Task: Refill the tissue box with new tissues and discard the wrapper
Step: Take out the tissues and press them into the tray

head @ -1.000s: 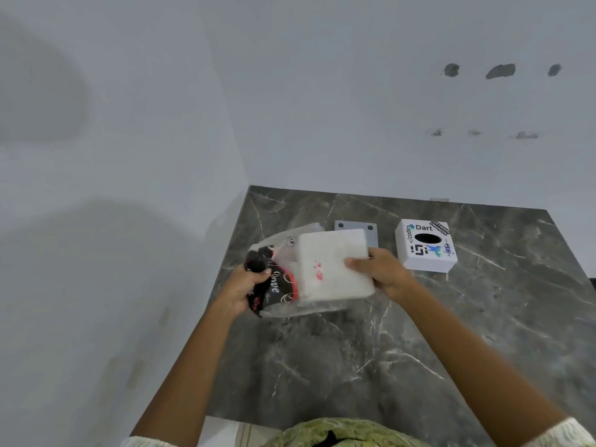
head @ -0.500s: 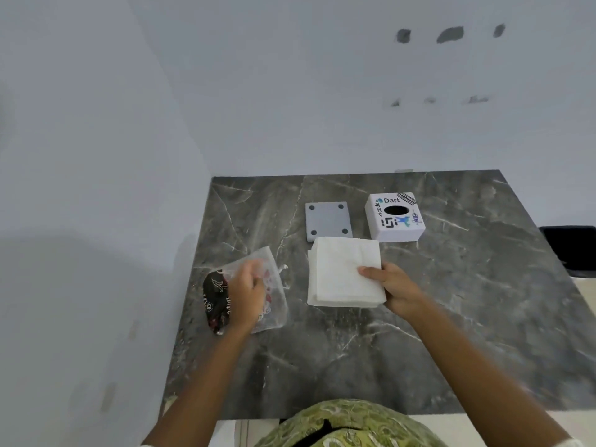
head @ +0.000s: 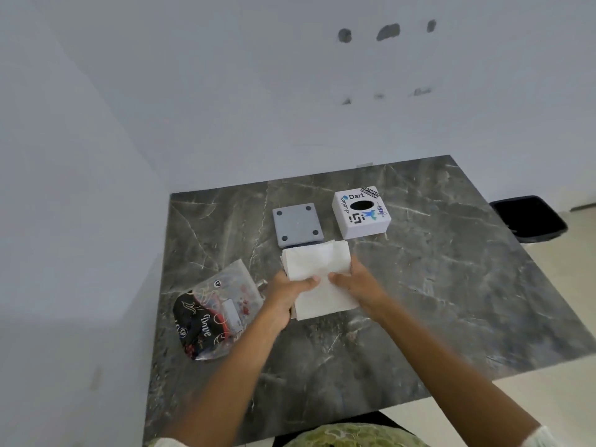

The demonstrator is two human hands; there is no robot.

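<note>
A white stack of tissues (head: pixel 317 264) lies on the dark marble table (head: pixel 435 285), held at its near part by both hands. My left hand (head: pixel 285 293) grips its left edge, thumb on top. My right hand (head: pixel 356 280) grips its right side, thumb on top. The empty clear wrapper (head: pixel 216 309) with black and red print lies flat on the table to the left, apart from my hands. The white tissue box (head: pixel 361 212) with stickers and an oval hole stands behind the stack, to the right. Its grey base plate (head: pixel 296 223) lies beside it, touching the stack's far edge.
White walls close the table on the left and at the back. A black bin (head: pixel 529 217) stands on the floor past the table's right edge. My green patterned clothing (head: pixel 351 437) shows at the bottom.
My left hand let go of the wrapper, which now rests on the table, and moved right onto the tissue stack. The right hand stayed on the stack.
</note>
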